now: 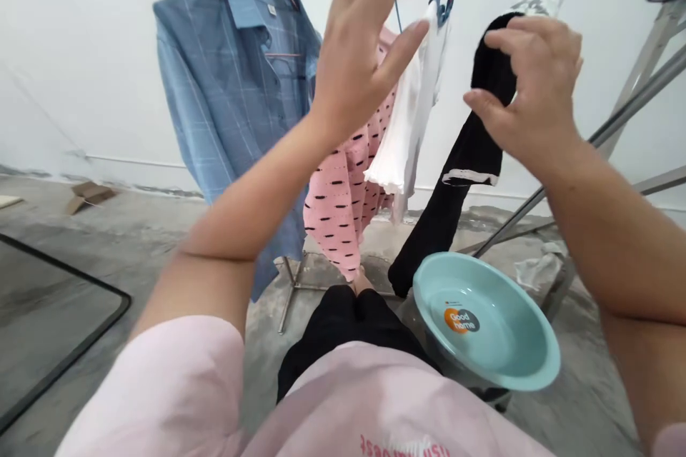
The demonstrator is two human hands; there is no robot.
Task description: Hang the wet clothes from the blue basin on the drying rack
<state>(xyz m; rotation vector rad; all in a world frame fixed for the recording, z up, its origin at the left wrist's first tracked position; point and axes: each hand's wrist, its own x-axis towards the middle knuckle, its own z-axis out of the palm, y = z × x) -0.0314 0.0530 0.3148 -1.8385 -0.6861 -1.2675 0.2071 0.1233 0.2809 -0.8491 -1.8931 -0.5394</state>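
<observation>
My left hand (367,43) is raised in front of the hanging clothes, its thumb and fingers apart with nothing between them. Behind it hang a blue checked shirt (241,86), a pink garment with black dashes (335,207) and a white garment (401,121) with a ruffled edge. My right hand (541,86) is up beside a black garment (471,150) with a pale trim. Its fingers are bent and the thumb stands away from them, in front of the black cloth; no grip on it shows. A dark blue clip (442,8) is at the top of the white garment.
A light blue basin (504,335) with a round label stands low on the right, by my legs. Grey metal rack bars (616,114) slope along the right side. A black metal frame (110,321) and a cardboard piece (88,194) are on the left floor.
</observation>
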